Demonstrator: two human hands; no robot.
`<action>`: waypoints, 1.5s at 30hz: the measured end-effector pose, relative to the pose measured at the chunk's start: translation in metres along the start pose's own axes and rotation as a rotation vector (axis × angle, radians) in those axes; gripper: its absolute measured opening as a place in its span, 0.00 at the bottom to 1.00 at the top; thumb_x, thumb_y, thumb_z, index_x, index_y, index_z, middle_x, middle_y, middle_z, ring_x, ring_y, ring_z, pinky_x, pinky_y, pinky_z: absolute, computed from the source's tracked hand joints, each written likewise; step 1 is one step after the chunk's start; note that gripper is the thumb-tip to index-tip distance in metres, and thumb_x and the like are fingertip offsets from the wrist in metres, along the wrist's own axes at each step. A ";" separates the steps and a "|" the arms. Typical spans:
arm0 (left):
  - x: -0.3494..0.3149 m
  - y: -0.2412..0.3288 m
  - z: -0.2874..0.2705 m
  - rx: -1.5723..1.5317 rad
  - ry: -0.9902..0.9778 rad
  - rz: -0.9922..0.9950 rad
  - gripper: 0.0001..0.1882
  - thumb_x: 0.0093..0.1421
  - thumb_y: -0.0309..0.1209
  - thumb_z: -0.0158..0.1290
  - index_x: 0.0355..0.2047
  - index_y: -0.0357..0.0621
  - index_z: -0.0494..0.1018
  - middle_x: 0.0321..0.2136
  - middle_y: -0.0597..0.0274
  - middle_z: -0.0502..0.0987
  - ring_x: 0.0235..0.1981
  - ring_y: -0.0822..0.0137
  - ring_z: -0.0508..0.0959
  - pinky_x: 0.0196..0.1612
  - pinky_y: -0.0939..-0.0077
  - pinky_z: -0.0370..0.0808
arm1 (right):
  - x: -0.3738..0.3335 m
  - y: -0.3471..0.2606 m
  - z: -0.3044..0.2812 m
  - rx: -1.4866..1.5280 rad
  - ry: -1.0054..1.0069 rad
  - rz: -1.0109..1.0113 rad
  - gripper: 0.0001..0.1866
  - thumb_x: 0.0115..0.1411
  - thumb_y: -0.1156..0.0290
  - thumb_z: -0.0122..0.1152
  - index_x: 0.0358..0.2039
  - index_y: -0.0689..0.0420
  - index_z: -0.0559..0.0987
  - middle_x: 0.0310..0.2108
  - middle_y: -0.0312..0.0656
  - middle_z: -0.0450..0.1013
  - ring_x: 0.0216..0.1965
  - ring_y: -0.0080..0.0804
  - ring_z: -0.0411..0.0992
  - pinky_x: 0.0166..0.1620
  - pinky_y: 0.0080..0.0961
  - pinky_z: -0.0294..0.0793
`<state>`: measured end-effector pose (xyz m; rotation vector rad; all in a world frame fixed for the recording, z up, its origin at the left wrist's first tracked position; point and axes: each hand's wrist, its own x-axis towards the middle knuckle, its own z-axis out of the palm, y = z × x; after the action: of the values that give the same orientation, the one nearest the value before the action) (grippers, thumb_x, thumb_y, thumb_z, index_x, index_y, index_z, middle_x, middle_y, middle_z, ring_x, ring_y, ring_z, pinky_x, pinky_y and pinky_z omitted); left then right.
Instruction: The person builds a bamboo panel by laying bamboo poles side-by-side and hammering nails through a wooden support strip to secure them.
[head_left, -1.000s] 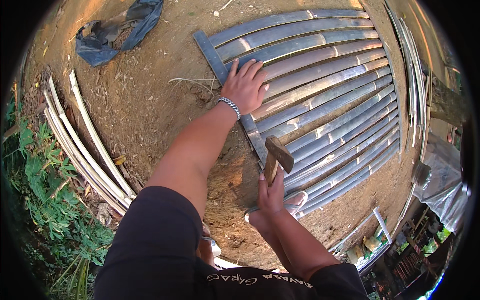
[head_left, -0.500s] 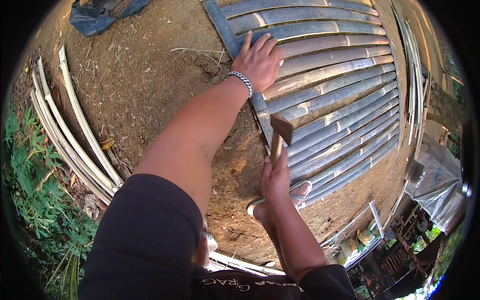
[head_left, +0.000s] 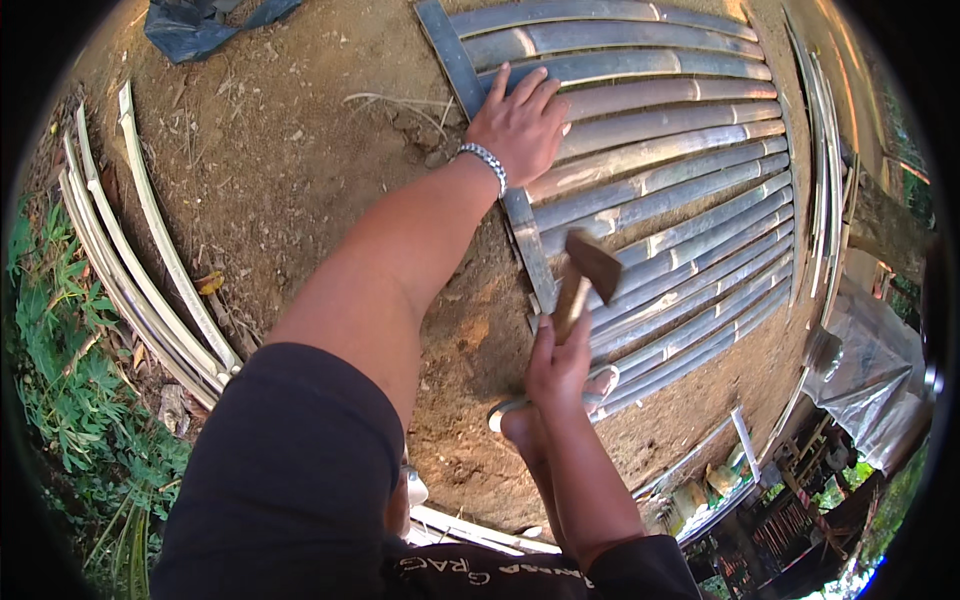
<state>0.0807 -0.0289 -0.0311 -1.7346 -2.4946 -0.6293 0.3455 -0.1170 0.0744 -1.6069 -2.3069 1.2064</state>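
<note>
Head view: I'm watching the right hand (head_left: pixel 561 368) gripping a hammer (head_left: pixel 593 265) near the left edge of the bamboo panel (head_left: pixel 650 128), where the left hand (head_left: pixel 517 135) is lying open, risking a misaimed swing.

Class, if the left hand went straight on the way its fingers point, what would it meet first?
Probably the bamboo slat second from the picture's top, just beyond the fingers of the left hand; depth is unclear, so the hand might pass over it.
</note>
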 end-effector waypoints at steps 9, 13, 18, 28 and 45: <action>0.002 0.000 0.000 -0.024 0.022 -0.014 0.21 0.72 0.41 0.47 0.61 0.49 0.73 0.64 0.57 0.71 0.72 0.56 0.61 0.75 0.38 0.50 | 0.013 -0.010 0.008 -0.237 -0.107 0.029 0.23 0.73 0.66 0.56 0.59 0.69 0.63 0.41 0.58 0.79 0.39 0.46 0.80 0.41 0.43 0.79; 0.001 -0.005 0.000 -0.002 -0.017 -0.016 0.21 0.72 0.41 0.48 0.61 0.48 0.73 0.64 0.58 0.71 0.72 0.56 0.61 0.75 0.38 0.51 | 0.018 -0.036 -0.010 -0.093 -0.032 -0.045 0.26 0.73 0.66 0.56 0.62 0.69 0.62 0.40 0.54 0.79 0.37 0.41 0.80 0.39 0.40 0.79; 0.002 0.001 0.000 0.000 0.019 -0.005 0.21 0.73 0.41 0.46 0.61 0.48 0.73 0.64 0.58 0.71 0.72 0.57 0.61 0.75 0.38 0.52 | 0.004 -0.058 -0.019 0.610 0.378 -0.363 0.23 0.69 0.73 0.59 0.59 0.65 0.64 0.31 0.39 0.73 0.26 0.20 0.70 0.31 0.18 0.69; -0.003 -0.003 0.001 -0.009 0.029 -0.027 0.23 0.72 0.41 0.46 0.63 0.47 0.71 0.64 0.57 0.71 0.72 0.57 0.61 0.75 0.39 0.50 | 0.027 -0.074 -0.041 0.151 0.147 -0.325 0.17 0.73 0.72 0.54 0.58 0.62 0.65 0.30 0.39 0.72 0.24 0.23 0.68 0.28 0.20 0.67; 0.005 0.006 0.003 -0.051 0.012 -0.029 0.23 0.73 0.40 0.46 0.64 0.46 0.70 0.64 0.56 0.71 0.72 0.57 0.62 0.75 0.39 0.51 | 0.023 -0.020 -0.027 -0.423 -0.176 -0.117 0.17 0.70 0.78 0.53 0.58 0.65 0.68 0.27 0.45 0.73 0.26 0.31 0.72 0.30 0.31 0.72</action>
<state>0.0849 -0.0221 -0.0304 -1.7083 -2.5218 -0.7090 0.3330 -0.0861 0.0983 -1.4946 -2.8774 0.9101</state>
